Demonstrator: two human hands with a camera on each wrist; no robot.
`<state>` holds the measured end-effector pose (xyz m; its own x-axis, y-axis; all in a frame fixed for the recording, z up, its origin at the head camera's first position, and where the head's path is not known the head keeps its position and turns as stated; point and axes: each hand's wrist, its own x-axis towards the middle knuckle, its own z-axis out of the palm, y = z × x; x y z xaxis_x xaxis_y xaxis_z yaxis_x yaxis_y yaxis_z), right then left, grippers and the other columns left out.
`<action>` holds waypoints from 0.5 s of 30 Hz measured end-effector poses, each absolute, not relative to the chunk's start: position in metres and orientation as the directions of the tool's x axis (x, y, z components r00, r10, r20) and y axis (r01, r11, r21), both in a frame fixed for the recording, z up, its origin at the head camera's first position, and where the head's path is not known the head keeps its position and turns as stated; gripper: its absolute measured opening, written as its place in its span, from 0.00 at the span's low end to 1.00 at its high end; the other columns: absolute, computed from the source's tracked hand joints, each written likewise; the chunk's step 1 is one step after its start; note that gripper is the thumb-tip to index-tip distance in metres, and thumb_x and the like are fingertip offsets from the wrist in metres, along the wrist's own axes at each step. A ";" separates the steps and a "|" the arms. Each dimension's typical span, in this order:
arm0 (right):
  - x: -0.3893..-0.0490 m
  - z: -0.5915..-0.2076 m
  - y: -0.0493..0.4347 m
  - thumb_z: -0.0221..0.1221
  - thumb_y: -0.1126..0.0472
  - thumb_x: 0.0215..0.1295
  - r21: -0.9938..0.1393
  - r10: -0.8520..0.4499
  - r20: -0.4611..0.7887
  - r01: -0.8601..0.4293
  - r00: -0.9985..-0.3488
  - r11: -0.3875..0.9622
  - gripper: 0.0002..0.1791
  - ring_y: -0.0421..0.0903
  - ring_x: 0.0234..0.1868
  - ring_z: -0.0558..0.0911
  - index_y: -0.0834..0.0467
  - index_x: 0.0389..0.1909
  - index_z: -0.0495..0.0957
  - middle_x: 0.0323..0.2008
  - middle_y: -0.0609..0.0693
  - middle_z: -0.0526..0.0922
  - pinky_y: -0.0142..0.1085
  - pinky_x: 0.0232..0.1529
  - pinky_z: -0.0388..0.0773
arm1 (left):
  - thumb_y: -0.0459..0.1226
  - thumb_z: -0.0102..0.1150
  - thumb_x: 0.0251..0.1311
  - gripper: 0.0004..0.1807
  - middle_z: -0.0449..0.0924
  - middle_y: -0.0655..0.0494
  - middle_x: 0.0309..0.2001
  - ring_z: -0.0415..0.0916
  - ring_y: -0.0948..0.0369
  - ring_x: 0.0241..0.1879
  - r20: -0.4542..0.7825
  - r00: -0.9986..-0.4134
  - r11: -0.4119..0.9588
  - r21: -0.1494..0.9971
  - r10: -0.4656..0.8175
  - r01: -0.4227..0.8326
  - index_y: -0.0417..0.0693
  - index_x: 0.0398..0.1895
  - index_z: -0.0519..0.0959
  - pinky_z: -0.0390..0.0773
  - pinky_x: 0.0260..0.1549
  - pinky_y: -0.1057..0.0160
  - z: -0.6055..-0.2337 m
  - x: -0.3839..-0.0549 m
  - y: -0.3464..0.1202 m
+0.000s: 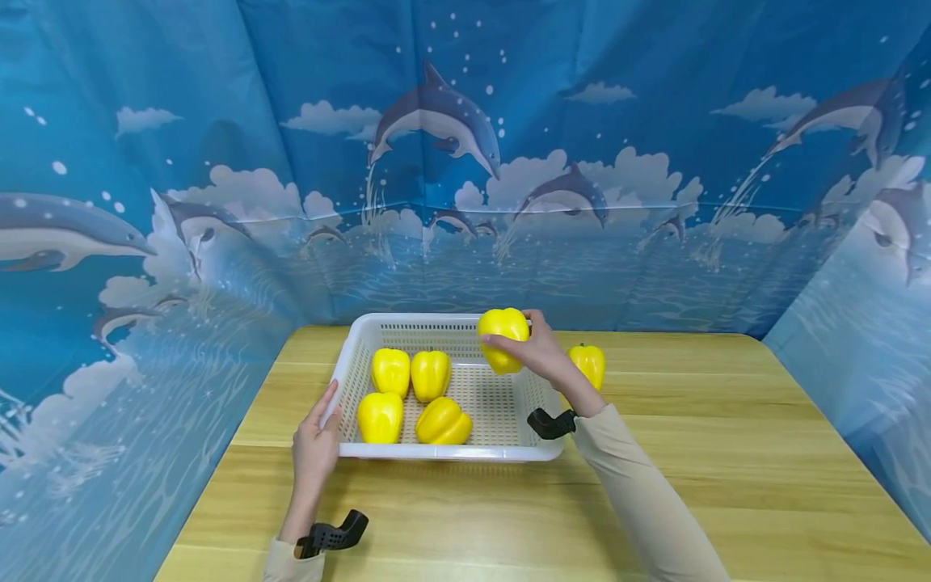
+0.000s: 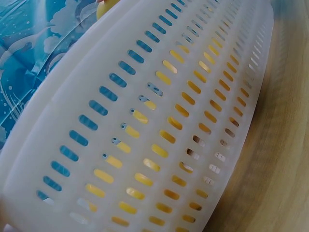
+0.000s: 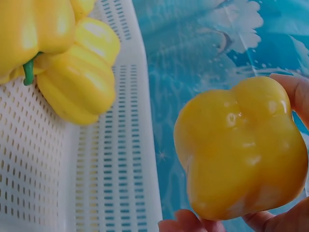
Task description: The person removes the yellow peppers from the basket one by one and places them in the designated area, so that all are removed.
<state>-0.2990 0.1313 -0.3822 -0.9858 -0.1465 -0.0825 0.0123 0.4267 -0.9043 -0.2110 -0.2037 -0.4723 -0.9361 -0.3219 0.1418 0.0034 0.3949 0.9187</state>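
My right hand grips a yellow bell pepper above the right back part of a white plastic basket. In the right wrist view the held pepper fills the space between thumb and fingers, apart from the basket wall. My left hand holds the basket's left rim, thumb and fingers at the edge. Several yellow bell peppers lie in the basket's left half; one at the front is on its side. Through the slotted wall, the left wrist view shows yellow patches.
Right of the basket another yellow bell pepper stands on the wooden table, partly behind my right forearm. A bit of yellow also shows beside that wrist. A blue dolphin-print curtain hangs behind the table and along both sides.
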 end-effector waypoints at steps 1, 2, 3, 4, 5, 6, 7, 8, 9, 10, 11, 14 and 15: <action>-0.298 -0.382 0.135 0.65 0.35 0.49 -0.907 -0.136 -0.084 0.019 -0.987 0.420 0.55 0.55 0.46 0.76 0.59 0.68 0.48 0.53 0.61 0.66 0.48 0.45 0.74 | 0.35 0.45 0.70 0.24 0.64 0.49 0.67 0.57 0.49 0.67 0.143 -0.935 0.396 0.918 -0.323 0.003 0.53 0.69 0.66 0.59 0.60 0.46 -0.472 -0.211 -0.204; -0.297 -0.381 0.138 0.65 0.34 0.49 -0.909 -0.123 -0.084 0.026 -0.989 0.416 0.56 0.55 0.46 0.75 0.58 0.68 0.48 0.53 0.61 0.66 0.48 0.46 0.74 | 0.35 0.45 0.70 0.24 0.64 0.49 0.67 0.57 0.49 0.67 0.144 -0.935 0.397 0.918 -0.325 0.003 0.53 0.69 0.66 0.59 0.60 0.46 -0.472 -0.211 -0.204; -0.296 -0.381 0.141 0.65 0.34 0.49 -0.912 -0.113 -0.080 0.026 -0.990 0.409 0.56 0.55 0.47 0.75 0.58 0.68 0.48 0.54 0.61 0.65 0.49 0.46 0.73 | 0.35 0.45 0.70 0.24 0.64 0.49 0.67 0.57 0.49 0.67 0.144 -0.934 0.397 0.918 -0.327 0.003 0.53 0.69 0.66 0.59 0.60 0.45 -0.472 -0.211 -0.204; -0.295 -0.380 0.145 0.65 0.33 0.48 -0.916 -0.101 -0.073 0.027 -0.992 0.401 0.56 0.56 0.47 0.74 0.58 0.68 0.48 0.54 0.60 0.65 0.49 0.46 0.73 | 0.35 0.45 0.70 0.24 0.64 0.49 0.67 0.57 0.49 0.67 0.145 -0.934 0.398 0.918 -0.328 0.003 0.53 0.69 0.66 0.59 0.60 0.45 -0.473 -0.211 -0.204; -0.295 -0.380 0.148 0.65 0.34 0.48 -0.921 -0.092 -0.064 0.023 -0.994 0.388 0.56 0.56 0.48 0.74 0.58 0.68 0.48 0.55 0.60 0.64 0.49 0.46 0.73 | 0.35 0.45 0.70 0.24 0.64 0.49 0.67 0.57 0.49 0.67 0.144 -0.934 0.397 0.918 -0.327 0.003 0.53 0.69 0.66 0.59 0.60 0.46 -0.473 -0.211 -0.204; -0.294 -0.380 0.152 0.65 0.34 0.48 -0.926 -0.080 -0.054 0.020 -0.995 0.377 0.56 0.56 0.48 0.73 0.58 0.68 0.48 0.55 0.60 0.64 0.49 0.46 0.73 | 0.35 0.45 0.70 0.24 0.64 0.49 0.67 0.57 0.49 0.67 0.145 -0.935 0.396 0.918 -0.325 0.005 0.53 0.69 0.66 0.59 0.60 0.46 -0.473 -0.211 -0.204; -0.293 -0.381 0.155 0.65 0.34 0.49 -0.927 -0.068 -0.044 0.016 -0.997 0.374 0.56 0.56 0.48 0.73 0.58 0.68 0.48 0.56 0.60 0.63 0.49 0.46 0.73 | 0.35 0.45 0.70 0.24 0.64 0.48 0.67 0.57 0.49 0.67 0.145 -0.935 0.396 0.918 -0.324 0.006 0.53 0.69 0.66 0.59 0.60 0.46 -0.473 -0.211 -0.204; -0.292 -0.381 0.158 0.65 0.34 0.49 -0.929 -0.054 -0.033 0.011 -0.998 0.370 0.55 0.56 0.49 0.73 0.58 0.68 0.48 0.56 0.60 0.63 0.48 0.45 0.73 | 0.35 0.45 0.70 0.24 0.64 0.48 0.67 0.57 0.49 0.67 0.145 -0.936 0.395 0.919 -0.322 0.007 0.53 0.69 0.66 0.59 0.60 0.46 -0.473 -0.211 -0.204; -0.291 -0.381 0.162 0.65 0.35 0.50 -0.931 -0.040 -0.021 0.005 -0.999 0.366 0.55 0.57 0.49 0.72 0.58 0.68 0.48 0.57 0.60 0.62 0.47 0.45 0.73 | 0.35 0.45 0.70 0.24 0.64 0.48 0.67 0.57 0.49 0.67 0.145 -0.936 0.395 0.919 -0.320 0.008 0.53 0.69 0.66 0.59 0.60 0.46 -0.473 -0.211 -0.204; -0.291 -0.382 0.165 0.65 0.35 0.50 -0.931 -0.021 -0.009 0.001 -1.000 0.365 0.55 0.57 0.49 0.72 0.58 0.69 0.48 0.57 0.60 0.62 0.47 0.45 0.73 | 0.35 0.45 0.70 0.24 0.64 0.48 0.67 0.57 0.49 0.67 0.146 -0.937 0.394 0.919 -0.319 0.009 0.53 0.69 0.66 0.59 0.60 0.45 -0.473 -0.211 -0.204; -0.290 -0.383 0.169 0.65 0.35 0.50 -0.930 -0.004 0.003 -0.004 -1.000 0.367 0.55 0.57 0.50 0.72 0.58 0.69 0.48 0.58 0.61 0.61 0.47 0.45 0.73 | 0.35 0.45 0.70 0.24 0.64 0.48 0.67 0.57 0.49 0.67 0.145 -0.937 0.395 0.919 -0.318 0.008 0.53 0.69 0.66 0.59 0.60 0.45 -0.473 -0.211 -0.204; -0.288 -0.388 0.180 0.64 0.37 0.52 -0.932 0.048 0.038 -0.018 -0.998 0.363 0.53 0.58 0.51 0.70 0.59 0.69 0.48 0.58 0.62 0.61 0.48 0.46 0.71 | 0.35 0.45 0.70 0.24 0.63 0.49 0.67 0.56 0.49 0.67 0.140 -0.938 0.392 0.920 -0.317 0.005 0.53 0.69 0.66 0.59 0.60 0.46 -0.472 -0.210 -0.204; -0.288 -0.390 0.184 0.64 0.37 0.53 -0.934 0.063 0.049 -0.023 -0.997 0.357 0.53 0.58 0.51 0.70 0.59 0.69 0.48 0.58 0.62 0.61 0.48 0.46 0.71 | 0.35 0.45 0.70 0.24 0.63 0.49 0.67 0.56 0.49 0.67 0.138 -0.938 0.391 0.920 -0.317 0.003 0.53 0.69 0.66 0.58 0.60 0.46 -0.472 -0.211 -0.204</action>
